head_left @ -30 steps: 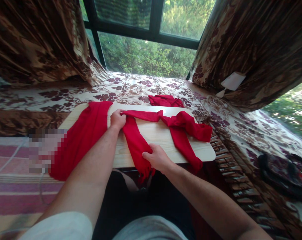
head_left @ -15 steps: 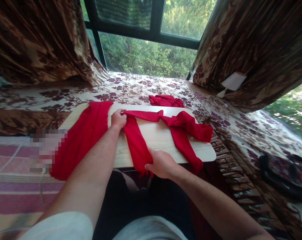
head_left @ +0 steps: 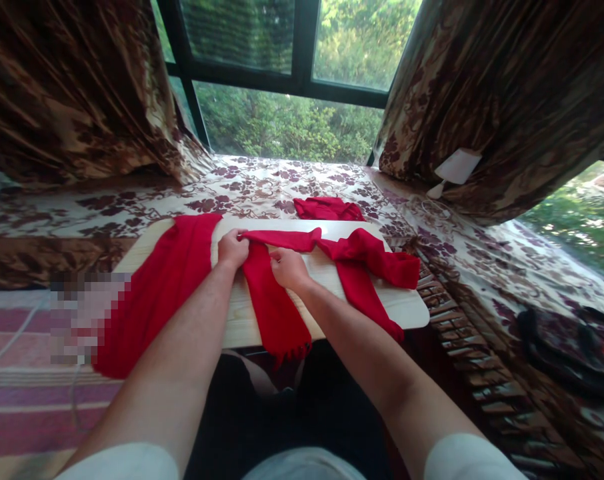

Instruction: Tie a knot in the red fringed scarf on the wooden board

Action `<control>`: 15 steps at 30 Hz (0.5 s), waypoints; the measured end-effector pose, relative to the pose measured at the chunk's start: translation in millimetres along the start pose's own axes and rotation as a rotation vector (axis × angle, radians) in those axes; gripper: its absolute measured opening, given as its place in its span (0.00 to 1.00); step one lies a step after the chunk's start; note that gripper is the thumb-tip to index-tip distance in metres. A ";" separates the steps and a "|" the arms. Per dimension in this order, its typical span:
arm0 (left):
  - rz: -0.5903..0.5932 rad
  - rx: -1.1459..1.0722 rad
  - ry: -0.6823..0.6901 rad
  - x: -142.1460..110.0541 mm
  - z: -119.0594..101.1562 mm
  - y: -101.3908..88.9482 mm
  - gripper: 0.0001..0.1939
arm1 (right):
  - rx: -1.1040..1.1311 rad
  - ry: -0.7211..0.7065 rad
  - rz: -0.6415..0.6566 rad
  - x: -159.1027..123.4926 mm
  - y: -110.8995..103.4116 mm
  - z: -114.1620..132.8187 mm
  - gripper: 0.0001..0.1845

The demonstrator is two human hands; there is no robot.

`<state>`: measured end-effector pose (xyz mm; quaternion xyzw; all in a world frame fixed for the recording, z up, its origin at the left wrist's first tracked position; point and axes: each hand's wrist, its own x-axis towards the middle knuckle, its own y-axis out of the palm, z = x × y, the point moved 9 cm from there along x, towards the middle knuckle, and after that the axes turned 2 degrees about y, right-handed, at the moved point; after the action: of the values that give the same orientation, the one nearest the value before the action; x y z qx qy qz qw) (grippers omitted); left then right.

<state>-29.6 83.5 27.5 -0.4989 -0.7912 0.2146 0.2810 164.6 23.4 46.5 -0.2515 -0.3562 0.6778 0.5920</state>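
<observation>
A red fringed scarf [head_left: 277, 307] lies folded at an angle on a pale wooden board [head_left: 322, 293]. One strip runs toward me and ends in fringe past the near edge; another stretches right into a loose, twisted bunch. My left hand [head_left: 233, 249] pinches the corner where both strips meet. My right hand [head_left: 289, 269] is closed at the right edge of the near strip, its fingertips against the cloth. Left of my left hand, a wide pleated red cloth [head_left: 167, 287] drapes over the board's left end.
Behind the board, another bunched red cloth [head_left: 329, 208] rests on the floral cover [head_left: 252, 177]. A small white lamp [head_left: 457, 165] stands at the back right by the curtain. A dark bag [head_left: 562, 353] lies at the right. Striped bedding [head_left: 22, 380] is at the left.
My right hand has moved from the fringed end up along the strip's right edge, leaving the fringe uncovered. My left hand keeps its pinch at the corner. The view has shifted slightly.
</observation>
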 end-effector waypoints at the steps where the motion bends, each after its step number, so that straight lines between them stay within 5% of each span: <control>1: 0.004 0.002 -0.004 -0.6 -0.9 -0.5 0.19 | 0.010 0.027 -0.017 10.9 1.6 -1.2 0.17; 6: 0.007 0.013 -0.010 -3.1 -5.6 -2.6 0.18 | -0.014 0.197 0.035 42.3 12.1 -8.7 0.13; 15: 0.011 -0.008 0.019 1.4 -0.4 3.2 0.17 | 0.035 0.261 0.045 57.8 22.9 -7.9 0.15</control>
<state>-27.7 86.0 26.2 -0.5064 -0.7868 0.2081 0.2851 146.4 80.6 28.4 -0.3353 -0.2585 0.6583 0.6224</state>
